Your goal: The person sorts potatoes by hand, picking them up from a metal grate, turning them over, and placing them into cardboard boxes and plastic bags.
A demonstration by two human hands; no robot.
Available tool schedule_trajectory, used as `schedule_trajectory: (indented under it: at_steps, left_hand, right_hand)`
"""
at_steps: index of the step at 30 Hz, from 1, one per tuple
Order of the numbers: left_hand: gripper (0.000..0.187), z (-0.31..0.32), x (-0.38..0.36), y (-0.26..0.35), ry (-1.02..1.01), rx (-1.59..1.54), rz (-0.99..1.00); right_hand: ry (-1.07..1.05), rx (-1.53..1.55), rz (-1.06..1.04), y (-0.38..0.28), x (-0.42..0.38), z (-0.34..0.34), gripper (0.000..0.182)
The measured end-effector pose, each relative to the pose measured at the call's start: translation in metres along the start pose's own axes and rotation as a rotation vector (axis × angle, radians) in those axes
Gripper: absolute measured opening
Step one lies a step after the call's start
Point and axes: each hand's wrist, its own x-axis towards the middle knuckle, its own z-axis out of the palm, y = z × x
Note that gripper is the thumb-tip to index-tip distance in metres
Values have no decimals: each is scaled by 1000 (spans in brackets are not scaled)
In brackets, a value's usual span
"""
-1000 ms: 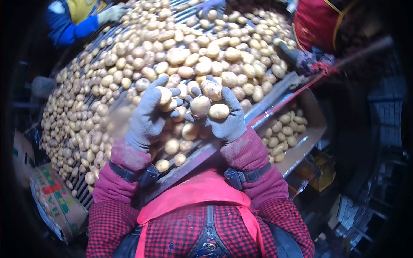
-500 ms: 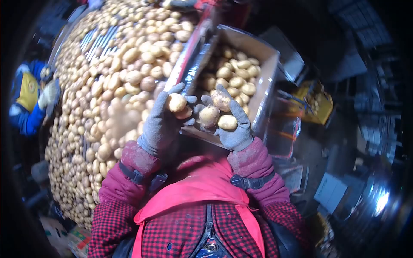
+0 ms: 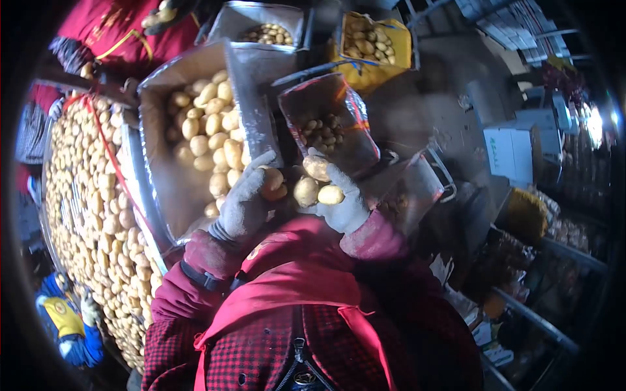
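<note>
Both my hands wear grey gloves and are near each other in front of my chest. My left hand [image 3: 242, 203] curls round reddish-brown potatoes [image 3: 272, 184] beside the near right edge of a large lined box [image 3: 160, 150] of potatoes. In my right hand [image 3: 349, 205], to the right, are three potatoes: a brown one [image 3: 317, 168] on top, a round one [image 3: 306, 192] and a pale yellow one [image 3: 330, 195]. Beyond my right hand stands a smaller red-edged box [image 3: 355, 140] with small potatoes in its bottom.
A sorting table's metal rim [image 3: 145, 218] borders spread potatoes at left. A silvery box [image 3: 225, 23] and yellow bag [image 3: 375, 77] hold potatoes at the back. Two people, one in red [image 3: 111, 29] and one in blue and yellow [image 3: 62, 316], are at the left. White cartons [image 3: 512, 153] stand right.
The view has turned right, so the sorting table and large box now lie further left and more boxes show. Both hands still hold potatoes.
</note>
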Motion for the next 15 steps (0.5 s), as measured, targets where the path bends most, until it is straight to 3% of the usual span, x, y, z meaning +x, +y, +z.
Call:
schedule_trajectory:
  at_steps: [2, 3, 4, 6, 8, 10, 12, 14, 15]
  left_hand:
    - [47, 16, 15, -17, 210, 141, 15]
    - [47, 20, 23, -28, 199, 165, -1]
    - [50, 29, 34, -33, 171, 227, -26]
    - [54, 34, 59, -46, 112, 292, -81]
    - [49, 30, 83, -69, -219, 164, -116]
    - [49, 47, 96, -95, -190, 211, -201]
    - [51, 72, 110, -113, -148, 339, -313]
    - [52, 60, 124, -152, -231, 191, -376]
    - [52, 60, 130, -168, -289, 352, -344]
  right_hand:
    - [17, -18, -64, -7, -11, -19, 49]
    - [20, 63, -76, -7, -15, -36, 49]
    - [45, 132, -84, -11, -20, -43, 48]
    - [110, -43, -210, -14, -34, -61, 49]
    - [156, 171, -218, -27, -54, -77, 50]
    - [195, 333, -214, -35, -71, -91, 49]
    - [153, 121, -388, -53, -88, -85, 40]
    - [182, 23, -476, -61, -101, -102, 35]
    - [31, 151, -518, -53, -105, -123, 36]
